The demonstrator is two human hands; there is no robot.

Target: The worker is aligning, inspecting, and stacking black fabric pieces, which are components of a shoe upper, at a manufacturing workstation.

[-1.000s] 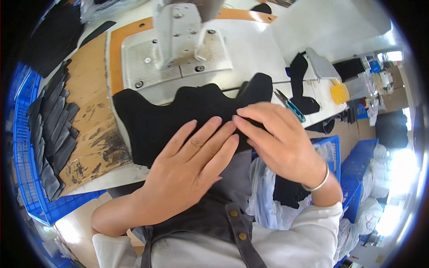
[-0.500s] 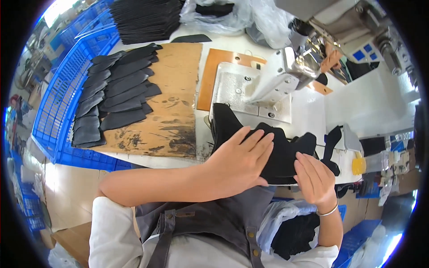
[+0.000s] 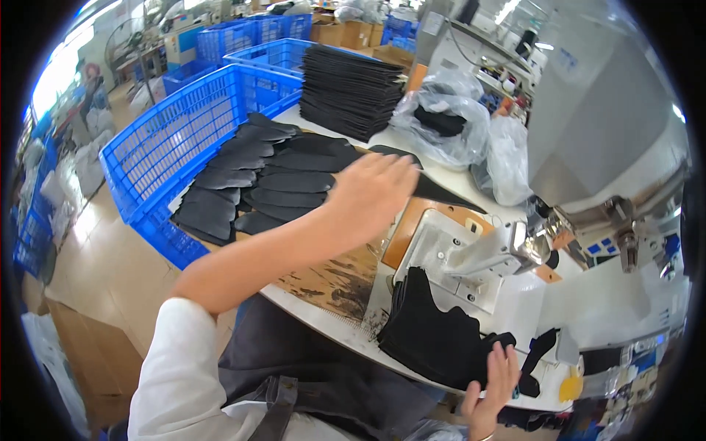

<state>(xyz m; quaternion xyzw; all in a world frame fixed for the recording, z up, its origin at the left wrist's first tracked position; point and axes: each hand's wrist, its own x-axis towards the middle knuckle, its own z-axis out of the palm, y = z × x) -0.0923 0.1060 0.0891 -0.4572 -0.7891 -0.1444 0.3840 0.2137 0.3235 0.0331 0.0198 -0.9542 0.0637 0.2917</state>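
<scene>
My left hand (image 3: 373, 192) is over the upper right of the brown cardboard sheet (image 3: 323, 283), seen from its back with the fingers bent. A dark, tapered cut piece (image 3: 450, 194) sticks out from under its fingers toward the right; the grip itself is hidden. My right hand (image 3: 494, 386) is at the right end of a stack of black, wavy-edged cut pieces (image 3: 434, 331) near the table's front edge. Its fingers are stretched and the thumb stands apart. Overlapping rows of dark, tongue-shaped pieces (image 3: 294, 182) lie on the cardboard.
A sewing machine (image 3: 482, 253) stands behind the black stack. Left of the table is a blue plastic crate (image 3: 176, 140). Toward the back are a tall pile of black sheets (image 3: 346, 92) and clear plastic bags (image 3: 448, 125). A yellow-capped container (image 3: 571, 388) is at the right.
My left hand has lifted off the black stack and moved up and left over the cardboard, with a dark piece at its fingers. My right hand stays by the stack; the view has tilted up and left.
</scene>
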